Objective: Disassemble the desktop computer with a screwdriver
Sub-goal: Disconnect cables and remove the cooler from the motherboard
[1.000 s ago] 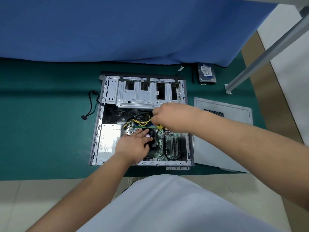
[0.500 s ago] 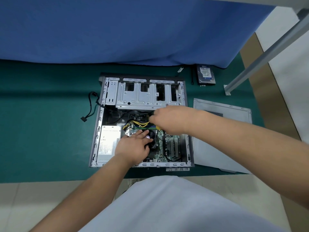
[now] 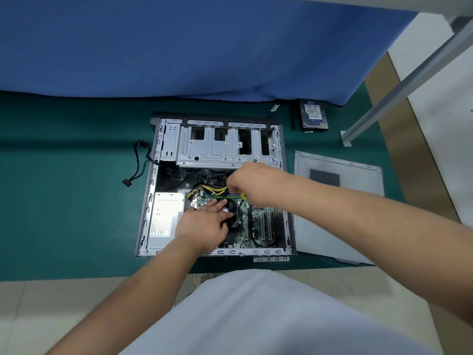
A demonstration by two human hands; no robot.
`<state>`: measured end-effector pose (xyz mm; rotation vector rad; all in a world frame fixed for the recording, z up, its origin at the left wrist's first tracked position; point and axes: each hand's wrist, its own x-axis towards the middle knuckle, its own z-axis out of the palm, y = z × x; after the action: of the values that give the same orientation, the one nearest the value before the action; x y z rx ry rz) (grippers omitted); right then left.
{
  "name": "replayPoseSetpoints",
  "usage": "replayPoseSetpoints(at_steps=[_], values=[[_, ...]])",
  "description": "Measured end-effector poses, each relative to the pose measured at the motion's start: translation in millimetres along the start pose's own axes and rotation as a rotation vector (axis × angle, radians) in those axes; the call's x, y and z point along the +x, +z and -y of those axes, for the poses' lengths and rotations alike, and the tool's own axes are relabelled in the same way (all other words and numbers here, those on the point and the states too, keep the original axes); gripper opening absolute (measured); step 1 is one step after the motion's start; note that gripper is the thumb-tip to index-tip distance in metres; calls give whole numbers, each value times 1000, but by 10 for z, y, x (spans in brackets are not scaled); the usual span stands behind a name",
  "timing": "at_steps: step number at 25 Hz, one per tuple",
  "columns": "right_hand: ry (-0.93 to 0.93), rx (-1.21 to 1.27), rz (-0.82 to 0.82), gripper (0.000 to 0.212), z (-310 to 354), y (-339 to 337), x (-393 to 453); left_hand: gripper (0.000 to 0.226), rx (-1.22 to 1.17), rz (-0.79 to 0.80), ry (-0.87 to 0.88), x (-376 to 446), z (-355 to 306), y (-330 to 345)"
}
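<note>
The open desktop case (image 3: 149,201) lies flat on the green mat, its green motherboard (image 3: 256,221), silver power supply (image 3: 166,219) and drive cage (image 3: 217,147) exposed. My left hand (image 3: 202,224) rests flat with straight fingers on the black CPU fan (image 3: 234,216). My right hand (image 3: 252,181) is curled over the motherboard's upper edge beside the yellow cables (image 3: 212,189), gripping a screwdriver whose yellow handle (image 3: 243,196) peeks out below the palm. The screwdriver's tip is hidden by the hand.
The removed grey side panel (image 3: 332,208) lies right of the case. A hard drive (image 3: 313,115) with small screws sits at the back right. A black cable (image 3: 138,165) trails left of the case. A blue cloth (image 3: 179,47) hangs behind; a metal bar (image 3: 399,80) slants at right.
My right hand has shifted slightly left and up over the motherboard's upper edge. My left hand stays on the fan.
</note>
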<state>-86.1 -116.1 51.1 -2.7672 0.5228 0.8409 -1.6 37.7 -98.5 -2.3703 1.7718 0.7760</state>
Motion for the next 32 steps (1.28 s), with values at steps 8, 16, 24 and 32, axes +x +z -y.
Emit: replayPoseSetpoints(at_steps=[8,16,24,32], values=[[161,24,-316,47,5,212,12,49,-12,-13,-1,-3,-3,-2],[-59,195,-189,27,-84,149,19,49,-15,-18,-13,10,-2,11],[225,-210,-415,59,-42,237,66,49,-14,-25,-12,9,8,34],[39,-194,-370,55,-139,200,-2,49,-5,-28,-6,5,6,22]])
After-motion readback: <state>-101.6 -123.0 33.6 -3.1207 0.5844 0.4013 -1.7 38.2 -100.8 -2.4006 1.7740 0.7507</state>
